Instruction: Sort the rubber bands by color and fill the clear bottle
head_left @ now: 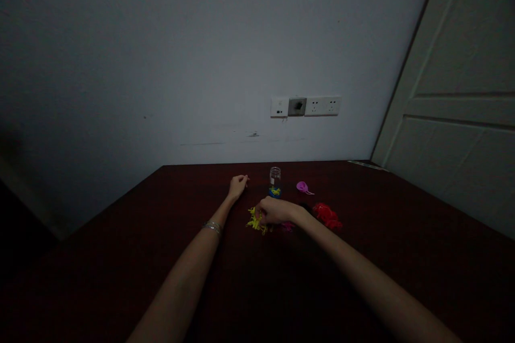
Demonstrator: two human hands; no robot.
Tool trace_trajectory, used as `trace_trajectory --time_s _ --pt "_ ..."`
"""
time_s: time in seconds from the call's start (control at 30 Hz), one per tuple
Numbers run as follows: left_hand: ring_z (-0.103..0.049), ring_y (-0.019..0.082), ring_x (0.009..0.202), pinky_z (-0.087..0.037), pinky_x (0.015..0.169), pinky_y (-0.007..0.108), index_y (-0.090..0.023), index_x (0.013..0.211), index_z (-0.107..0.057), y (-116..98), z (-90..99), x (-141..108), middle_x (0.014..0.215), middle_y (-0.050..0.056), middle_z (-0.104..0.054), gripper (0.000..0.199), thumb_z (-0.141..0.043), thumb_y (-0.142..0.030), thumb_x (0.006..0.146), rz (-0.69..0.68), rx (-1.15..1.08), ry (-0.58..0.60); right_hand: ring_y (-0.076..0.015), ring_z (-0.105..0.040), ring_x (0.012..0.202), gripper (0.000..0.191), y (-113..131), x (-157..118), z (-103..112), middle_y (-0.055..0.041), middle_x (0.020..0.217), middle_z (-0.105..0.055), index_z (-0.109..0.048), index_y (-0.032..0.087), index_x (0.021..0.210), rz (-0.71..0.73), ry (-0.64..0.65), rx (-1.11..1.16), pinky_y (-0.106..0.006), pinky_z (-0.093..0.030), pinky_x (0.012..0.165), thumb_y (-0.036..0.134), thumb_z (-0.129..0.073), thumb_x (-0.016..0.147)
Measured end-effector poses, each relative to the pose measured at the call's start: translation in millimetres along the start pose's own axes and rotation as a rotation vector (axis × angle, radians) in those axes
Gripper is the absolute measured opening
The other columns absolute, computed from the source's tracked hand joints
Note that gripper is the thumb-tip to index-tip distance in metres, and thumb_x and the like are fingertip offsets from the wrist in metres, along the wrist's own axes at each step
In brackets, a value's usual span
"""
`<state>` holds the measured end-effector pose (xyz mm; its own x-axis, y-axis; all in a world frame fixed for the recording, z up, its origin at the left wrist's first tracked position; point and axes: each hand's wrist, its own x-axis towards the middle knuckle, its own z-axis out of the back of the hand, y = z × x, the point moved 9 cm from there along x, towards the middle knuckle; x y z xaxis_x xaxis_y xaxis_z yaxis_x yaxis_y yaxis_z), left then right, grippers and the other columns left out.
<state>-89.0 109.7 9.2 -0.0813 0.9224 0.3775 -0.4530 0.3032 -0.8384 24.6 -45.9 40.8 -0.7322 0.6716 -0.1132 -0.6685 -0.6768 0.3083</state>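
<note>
My right hand reaches down into a pile of small yellow stringy pieces that look like rubber bands. Its fingers are bent and pressed together on the pile's right side, and the fingertips are partly hidden. My left hand rests on the table farther back and to the left, its fingers curled in and nothing visible in them. Behind my right hand a clear jar stands upright without a lid, with blue and yellow pieces at its bottom. Magenta pieces lie partly under my right wrist.
A red pile lies right of my right forearm, with something dark beside it. A purple lid-like piece with a loop lies right of the jar. The dark red table meets a wall with sockets; a door stands at the right.
</note>
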Motion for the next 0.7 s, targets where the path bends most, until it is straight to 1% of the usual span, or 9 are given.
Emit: trace_trajectory --time_s 0.13,0.27,0.37,0.47,0.7 --pt "-0.047 0.011 0.047 -0.034 0.052 0.022 -0.011 0.067 -0.064 0.2 -0.4 1.2 0.048 0.0 -0.052 0.035 -0.044 -0.038 0.076 -0.009 0.009 0.003 -0.0098 -0.054 0.057 0.024 -5.6 1.0 6.0 -0.0035 0.07 -0.066 -0.069 0.011 0.087 0.034 -0.05 0.148 -0.017 -0.037 0.049 0.015 -0.058 0.065" --pt "-0.048 0.012 0.048 -0.034 0.052 0.023 -0.012 0.067 -0.064 -1.1 2.2 0.4 0.049 0.0 -0.053 0.034 -0.044 -0.038 0.076 -0.022 0.016 -0.01 -0.0101 -0.054 0.058 0.023 -8.9 -0.7 19.8 -0.0037 0.068 -0.066 -0.069 0.01 0.087 0.065 -0.129 0.275 -0.018 -0.039 0.052 0.02 -0.058 0.069" --pt "-0.049 0.012 0.049 -0.035 0.053 0.023 -0.012 0.067 -0.063 -1.2 3.4 -0.1 0.049 0.0 -0.053 0.034 -0.044 -0.039 0.076 -0.027 0.009 -0.015 -0.0105 -0.054 0.059 0.023 -7.6 -3.9 30.5 -0.0042 0.069 -0.066 -0.069 0.01 0.086 0.086 -0.178 0.314 -0.019 -0.039 0.053 0.022 -0.057 0.071" --pt "-0.048 0.012 0.048 -0.035 0.053 0.023 -0.012 0.066 -0.063 -0.8 3.0 -0.3 0.048 0.0 -0.052 0.035 -0.043 -0.039 0.076 -0.022 -0.001 -0.01 -0.0107 -0.054 0.061 0.024 -5.7 -7.0 38.5 -0.0053 0.074 -0.067 -0.07 0.009 0.088 0.107 -0.207 0.339 -0.02 -0.04 0.056 0.02 -0.055 0.072" --pt "-0.049 0.012 0.049 -0.035 0.053 0.022 -0.012 0.067 -0.063 -4.8 4.6 -2.7 0.049 0.001 -0.053 0.035 -0.043 -0.039 0.077 -0.032 -0.003 -0.013 -0.0115 -0.054 0.063 0.029 -8.8 -11.0 47.6 -0.0063 0.076 -0.067 -0.069 0.009 0.091 0.113 -0.26 0.385 -0.021 -0.04 0.058 0.028 -0.057 0.074"
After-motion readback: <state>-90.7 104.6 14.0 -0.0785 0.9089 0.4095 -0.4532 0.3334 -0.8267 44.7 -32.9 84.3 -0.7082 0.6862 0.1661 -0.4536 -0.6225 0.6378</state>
